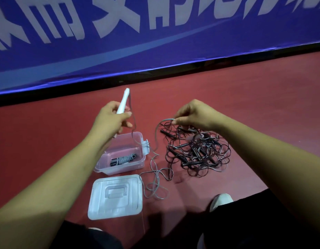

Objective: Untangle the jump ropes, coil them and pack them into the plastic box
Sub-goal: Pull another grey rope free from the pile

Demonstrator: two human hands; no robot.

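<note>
My left hand [110,119] grips a white jump-rope handle [123,99] held upright above the clear plastic box [137,165]. Its thin grey cord [156,178] drops past the box's right side and loops loosely on the floor. My right hand [191,114] pinches a stretch of that grey cord just above a tangled heap of dark ropes with black handles [198,153]. One coiled grey rope [122,159] lies inside the box.
The box's white lid [117,196] lies flat on the red floor in front of the box. A blue banner [155,42] runs along the back. My knees and a white shoe [221,201] are at the bottom edge.
</note>
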